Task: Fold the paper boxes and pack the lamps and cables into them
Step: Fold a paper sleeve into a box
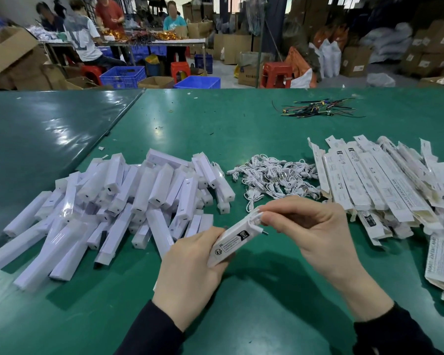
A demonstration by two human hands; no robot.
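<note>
I am seeing my left hand [190, 262] gripping a folded paper box [228, 243] over the near middle of the green table [241, 129], fingers curled round its lower end. My right hand [310, 226] is pinching a white cable [257, 221] at the box's open upper end (one plug is sticking out to the right). A heap of white lamps [118, 201] is lying to the left, loose cables [274, 175] are sitting in the middle just beyond the hands, and flat boxes [377, 188] are stacked on the right. Coloured wires [318, 110] are lying far right.
</note>
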